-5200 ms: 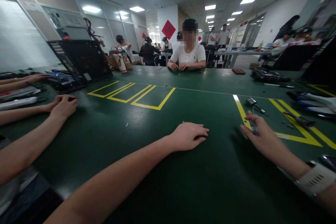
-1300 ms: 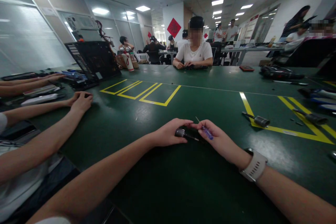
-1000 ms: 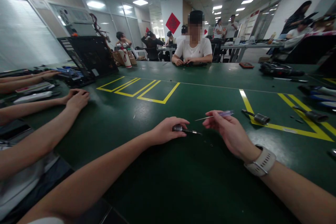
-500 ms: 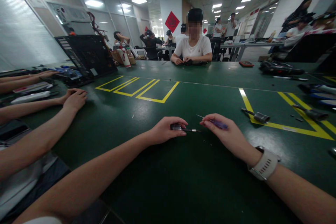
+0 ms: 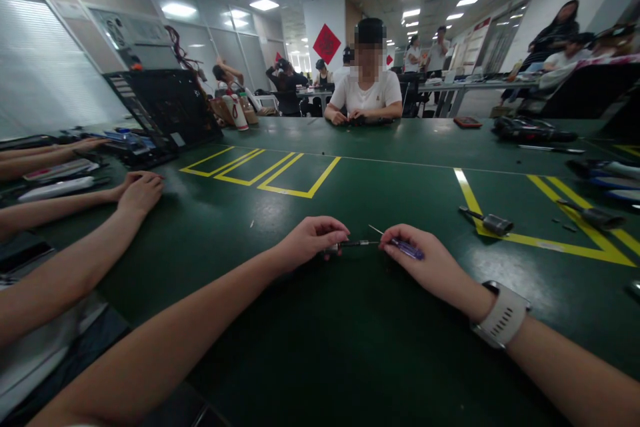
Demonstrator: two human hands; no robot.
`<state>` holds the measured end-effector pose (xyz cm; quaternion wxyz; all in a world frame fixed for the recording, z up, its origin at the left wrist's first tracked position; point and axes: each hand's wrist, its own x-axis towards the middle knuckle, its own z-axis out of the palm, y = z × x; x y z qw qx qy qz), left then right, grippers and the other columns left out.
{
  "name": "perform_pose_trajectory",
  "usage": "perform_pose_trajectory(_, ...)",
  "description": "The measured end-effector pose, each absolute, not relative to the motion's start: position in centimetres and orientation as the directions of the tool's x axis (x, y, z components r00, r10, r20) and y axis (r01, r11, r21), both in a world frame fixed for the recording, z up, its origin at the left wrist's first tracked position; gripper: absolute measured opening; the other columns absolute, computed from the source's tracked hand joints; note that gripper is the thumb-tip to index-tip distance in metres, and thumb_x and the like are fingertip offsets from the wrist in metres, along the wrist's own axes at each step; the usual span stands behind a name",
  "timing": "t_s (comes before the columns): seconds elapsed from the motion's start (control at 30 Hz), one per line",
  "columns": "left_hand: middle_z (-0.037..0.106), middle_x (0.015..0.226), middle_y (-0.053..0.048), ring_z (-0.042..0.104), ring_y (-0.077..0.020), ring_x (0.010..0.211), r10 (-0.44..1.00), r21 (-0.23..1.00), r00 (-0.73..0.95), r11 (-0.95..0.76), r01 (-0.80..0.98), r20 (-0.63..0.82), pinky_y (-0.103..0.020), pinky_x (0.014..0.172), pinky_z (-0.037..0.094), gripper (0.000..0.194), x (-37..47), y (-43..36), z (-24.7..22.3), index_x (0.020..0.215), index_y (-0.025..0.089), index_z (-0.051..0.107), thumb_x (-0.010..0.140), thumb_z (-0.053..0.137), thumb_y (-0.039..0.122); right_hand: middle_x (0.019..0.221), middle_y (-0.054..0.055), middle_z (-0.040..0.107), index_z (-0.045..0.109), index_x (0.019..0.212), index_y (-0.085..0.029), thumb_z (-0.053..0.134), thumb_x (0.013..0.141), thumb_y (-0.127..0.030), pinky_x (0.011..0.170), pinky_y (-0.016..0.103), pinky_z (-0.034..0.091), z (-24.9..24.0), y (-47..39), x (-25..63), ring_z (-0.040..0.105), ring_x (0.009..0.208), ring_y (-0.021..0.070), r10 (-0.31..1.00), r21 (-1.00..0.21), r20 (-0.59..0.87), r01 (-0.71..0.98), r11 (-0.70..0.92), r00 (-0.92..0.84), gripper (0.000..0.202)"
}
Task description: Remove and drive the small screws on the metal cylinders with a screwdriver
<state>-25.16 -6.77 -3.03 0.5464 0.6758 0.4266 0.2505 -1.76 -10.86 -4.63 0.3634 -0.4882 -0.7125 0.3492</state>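
Above the near middle of the green table, my left hand [image 5: 313, 240] is closed around a dark cylindrical part with a thin metal shaft [image 5: 361, 243]. Its shaft points right, and my fingers cover most of the body. My right hand [image 5: 425, 257] pinches a small screwdriver [image 5: 407, 249] with a purple handle. The thin blade points up and left, over the shaft's end. The tip of the shaft comes close to my right fingertips; whether they touch I cannot tell.
Two similar cylindrical parts with shafts, one nearer [image 5: 495, 223] and one farther right [image 5: 595, 215], lie by yellow tape [image 5: 550, 244]. Another person's arms [image 5: 137, 197] rest at the left. Someone in a white shirt [image 5: 367, 95] sits opposite. A black computer case [image 5: 173, 107] stands at back left.
My left hand has shifted slightly up and left, its fingers now covering more of the part. My right hand has lowered a little, and more of the purple handle shows.
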Motion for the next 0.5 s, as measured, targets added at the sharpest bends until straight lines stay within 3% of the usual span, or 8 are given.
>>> perform_pose_trajectory(0.07, 0.061, 0.070, -0.001, 0.054, -0.0105, 0.059, 0.871, 0.962, 0.449, 0.087, 0.259, -0.200, -0.024, 0.057, 0.041, 0.024, -25.1, -6.7, -3.0, 0.093, 0.014, 0.059, 0.086, 0.052, 0.036, 0.087, 0.005, 0.066, 0.062, 0.088, -0.020, 0.055, 0.082, -0.036, 0.074, 0.036, 0.046, -3.9, -10.8, -1.3, 0.061, 0.081, 0.0197, 0.960, -0.880, 0.172, 0.404, 0.250, -0.220, 0.019)
perform_pose_trajectory(0.2, 0.062, 0.077, -0.005, 0.056, -0.0117, 0.066, 0.864, 0.969, 0.441, 0.240, 0.057, -0.241, -0.025, 0.059, 0.042, 0.030, -25.0, -6.8, -2.9, 0.101, 0.012, 0.059, 0.089, 0.047, 0.037, 0.057, 0.000, 0.058, 0.058, 0.067, -0.019, 0.049, 0.084, -0.045, 0.058, 0.030, 0.046, -2.7, -10.7, -0.4, 0.057, 0.055, 0.0145, 0.969, -0.934, 0.135, 0.299, 0.195, -0.209, 0.033)
perform_pose_trajectory(0.33, 0.061, 0.094, -0.009, 0.060, -0.0144, 0.080, 0.822, 0.946, 0.538, 0.299, -0.130, -0.186, -0.025, 0.067, 0.045, 0.024, -25.2, -6.6, -3.1, 0.105, 0.011, 0.061, 0.085, 0.055, 0.021, 0.047, -0.003, 0.049, 0.053, 0.054, -0.019, 0.055, 0.079, -0.043, 0.045, 0.025, 0.039, -2.6, -10.6, -0.1, 0.049, 0.042, 0.0105, 0.967, -0.962, 0.065, 0.244, 0.126, -0.245, 0.035)
perform_pose_trajectory(0.5, 0.056, 0.120, -0.013, 0.063, -0.0199, 0.091, 0.789, 0.898, 0.593, 0.367, -0.243, -0.162, -0.027, 0.074, 0.047, 0.033, -25.5, -6.1, -3.4, 0.104, 0.010, 0.062, 0.072, 0.055, 0.005, 0.047, -0.003, 0.049, 0.053, 0.053, -0.019, 0.060, 0.076, -0.043, 0.044, 0.025, 0.037, -2.6, -10.8, -0.4, 0.048, 0.042, 0.0100, 0.970, -0.972, 0.038, 0.217, 0.092, -0.241, 0.034)
